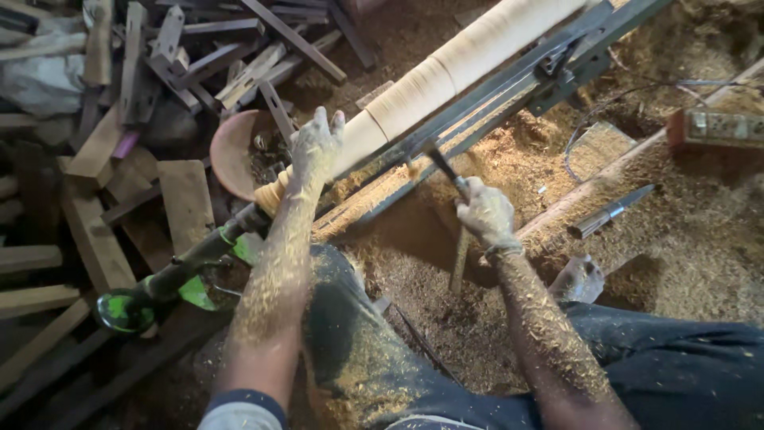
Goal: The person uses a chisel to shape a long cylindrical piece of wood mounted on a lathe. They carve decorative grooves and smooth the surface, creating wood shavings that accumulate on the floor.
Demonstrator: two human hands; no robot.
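Both hands work a long pale wooden spindle (446, 68) slanting from near left to far right on a lathe: left hand (316, 147), fingers spread, lies flat on its turned near end, seemingly steadying it; right hand (485, 213) is clenched round a chisel (442, 166), tip braced over the metal rail (509, 84); sawdust (446, 318) lies heaped below, a spare chisel (611, 211) right

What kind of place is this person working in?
Most likely a woodturning workshop. A long pale wooden spindle lies along a metal rail, sawdust covers the ground, and offcut wood pieces are heaped nearby. The right hand holds a chisel.
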